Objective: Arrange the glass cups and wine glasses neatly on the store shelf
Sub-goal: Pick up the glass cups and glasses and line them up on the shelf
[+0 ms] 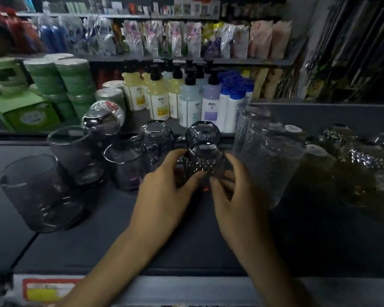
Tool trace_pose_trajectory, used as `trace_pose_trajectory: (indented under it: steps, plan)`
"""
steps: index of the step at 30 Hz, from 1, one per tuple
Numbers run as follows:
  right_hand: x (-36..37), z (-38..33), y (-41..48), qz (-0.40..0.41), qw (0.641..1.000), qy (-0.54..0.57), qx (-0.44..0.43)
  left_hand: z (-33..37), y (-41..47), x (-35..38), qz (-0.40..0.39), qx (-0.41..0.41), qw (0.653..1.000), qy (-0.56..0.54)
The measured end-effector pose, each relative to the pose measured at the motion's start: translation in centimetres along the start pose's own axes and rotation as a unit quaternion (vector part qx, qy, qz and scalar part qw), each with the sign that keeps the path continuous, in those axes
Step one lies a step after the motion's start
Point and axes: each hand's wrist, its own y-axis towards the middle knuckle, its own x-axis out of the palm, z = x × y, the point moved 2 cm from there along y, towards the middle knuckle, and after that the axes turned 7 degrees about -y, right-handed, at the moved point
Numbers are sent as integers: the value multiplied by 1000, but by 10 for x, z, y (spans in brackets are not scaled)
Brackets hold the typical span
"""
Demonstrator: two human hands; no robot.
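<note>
I have both hands on the faceted cup (205, 161) mid-shelf (111, 240): left hand (164, 191) and right hand (233, 189) fingers grasping its sides; next I must seat it squarely before the faceted cup behind (202, 131)

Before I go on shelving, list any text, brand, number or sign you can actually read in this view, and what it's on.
None reads clearly.
Pump bottles: dark characters on the labels, too blurred to read.
Shelf-edge price tag, red and yellow: print blurred.
Stickers on the faceted glass in the hands and on the tipped glass: unreadable.
Green boxes: round emblem, illegible.
Top-shelf packets: too small.
</note>
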Motion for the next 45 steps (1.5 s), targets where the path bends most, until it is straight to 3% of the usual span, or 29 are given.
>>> trace_pose_trajectory:
  steps: [9, 32, 41, 45]
  plan:
    - [3, 6, 7, -2, 1000, -14, 15, -7, 2, 13, 23, -37, 993, -108]
    - [9, 12, 6, 16, 1000, 13, -3, -13, 6, 18, 27, -50, 986, -158]
    - [7, 10, 11, -8, 998, 67, -15, -9, 2, 9, 122, -3, 991, -63]
    - [9, 11, 12, -17, 997, 72, -20, -9, 1, 12, 107, 6, 993, -55]
